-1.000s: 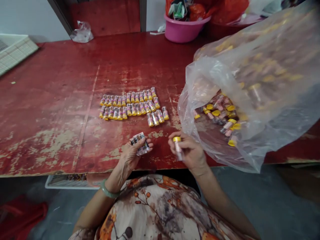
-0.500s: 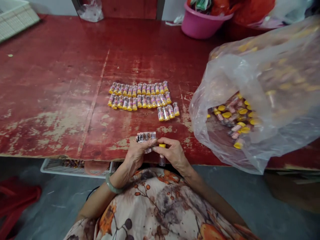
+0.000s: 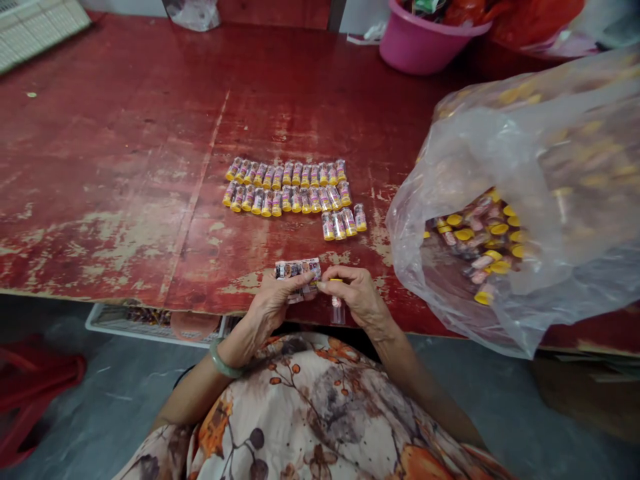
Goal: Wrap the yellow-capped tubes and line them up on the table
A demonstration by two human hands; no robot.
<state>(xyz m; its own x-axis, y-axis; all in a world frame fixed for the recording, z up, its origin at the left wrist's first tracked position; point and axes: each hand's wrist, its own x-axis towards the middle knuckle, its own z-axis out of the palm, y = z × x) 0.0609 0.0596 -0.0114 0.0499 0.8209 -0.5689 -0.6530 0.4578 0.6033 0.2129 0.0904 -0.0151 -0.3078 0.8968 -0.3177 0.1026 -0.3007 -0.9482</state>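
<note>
My left hand is closed on a small stack of printed cards or stickers, with the thumb lying on top. My right hand holds a small clear tube with a yellow cap, cap upward, at the table's front edge. Its thumb and index finger meet at the right edge of the printed stack; whether they pinch a piece of it is too small to tell. Beyond the hands, similar yellow-capped tubes lie in two long rows, and a short third row of tubes lies nearer on the right.
A large clear plastic bag full of yellow-capped tubes lies open on the right of the red table. A pink basin stands at the back. Below the front edge sits a white basket; a red stool is at left.
My right hand and the tube have shifted slightly right, and more of the printed stack shows in my left hand. The whole view has tilted a little; the rows are unchanged.
</note>
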